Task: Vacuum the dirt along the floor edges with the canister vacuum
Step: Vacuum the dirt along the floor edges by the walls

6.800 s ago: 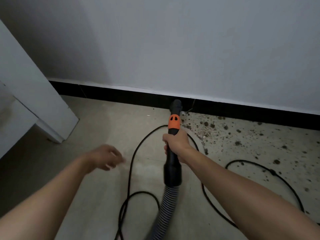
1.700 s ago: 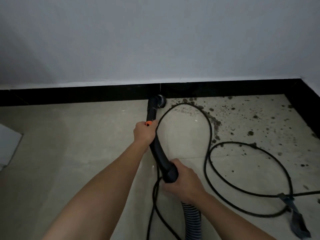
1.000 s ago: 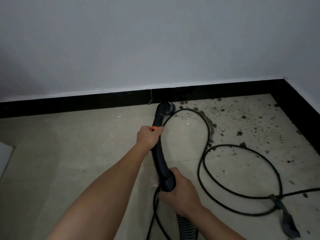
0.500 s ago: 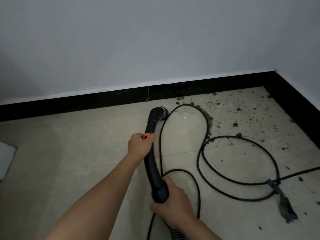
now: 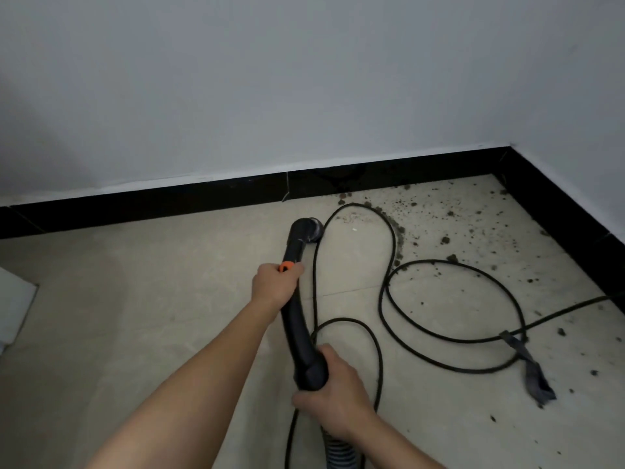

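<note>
A black curved vacuum wand [image 5: 295,319] with an orange slider runs from the hose up to a round brush nozzle [image 5: 309,230] on the tiled floor, a little short of the black skirting [image 5: 203,201]. My left hand [image 5: 275,286] grips the wand at the orange slider. My right hand [image 5: 333,397] grips the wand's lower end where the ribbed hose [image 5: 341,455] joins. Dark dirt crumbs [image 5: 439,225] lie scattered to the right of the nozzle, towards the corner. The canister itself is out of view.
A black power cable [image 5: 449,336] loops over the floor right of the wand, with a grey strap [image 5: 531,370] tied on it. The skirting turns a corner at the far right [image 5: 507,160]. A white furniture edge [image 5: 15,309] shows at the left.
The nozzle has pulled back from the skirting towards me, and a cable loop has slid in beside the wand. Both hands keep their grip on the wand.
</note>
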Demonstrator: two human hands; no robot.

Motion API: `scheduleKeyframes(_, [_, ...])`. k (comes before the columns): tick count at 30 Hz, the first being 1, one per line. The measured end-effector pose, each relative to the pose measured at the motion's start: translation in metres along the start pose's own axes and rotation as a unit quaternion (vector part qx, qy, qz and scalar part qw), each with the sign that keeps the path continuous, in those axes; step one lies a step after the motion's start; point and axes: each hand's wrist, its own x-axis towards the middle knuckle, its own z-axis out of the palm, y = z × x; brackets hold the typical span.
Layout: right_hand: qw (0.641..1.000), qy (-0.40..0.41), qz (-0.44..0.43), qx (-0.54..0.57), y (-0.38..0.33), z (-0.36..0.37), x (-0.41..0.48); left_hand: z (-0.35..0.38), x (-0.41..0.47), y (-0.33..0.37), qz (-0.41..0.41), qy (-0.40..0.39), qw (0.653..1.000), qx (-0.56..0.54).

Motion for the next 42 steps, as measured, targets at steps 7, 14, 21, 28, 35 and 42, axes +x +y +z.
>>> scheduleKeyframes(7, [0.997, 0.032, -0.016, 0.064, 0.001, -0.039, 0.016, 0.042, 0.021, 0.043, 0.025, -0.078, 0.995, 0.053])
scheduleKeyframes(14, [0.981, 0.135, -0.022, 0.135, -0.002, -0.063, 0.036, 0.055, 0.04, 0.027, 0.012, -0.027, 0.998, 0.053])
scheduleKeyframes(21, [0.966, 0.168, -0.036, 0.195, 0.008, -0.14, 0.037, 0.108, 0.04, 0.009, 0.122, -0.084, 0.927, 0.346])
scheduleKeyframes(28, [0.969, 0.137, -0.04, 0.202, 0.021, -0.161, 0.03, 0.067, 0.036, -0.006, 0.123, 0.036, 0.956, 0.264])
scheduleKeyframes(35, [0.979, 0.076, -0.069, 0.175, 0.004, -0.113, 0.025, -0.094, 0.005, -0.097, -0.016, 0.197, 0.941, 0.275])
scheduleKeyframes(42, [0.99, 0.054, -0.05, 0.123, 0.0, -0.055, 0.022, -0.178, -0.033, -0.175, -0.078, 0.158, 0.922, 0.345])
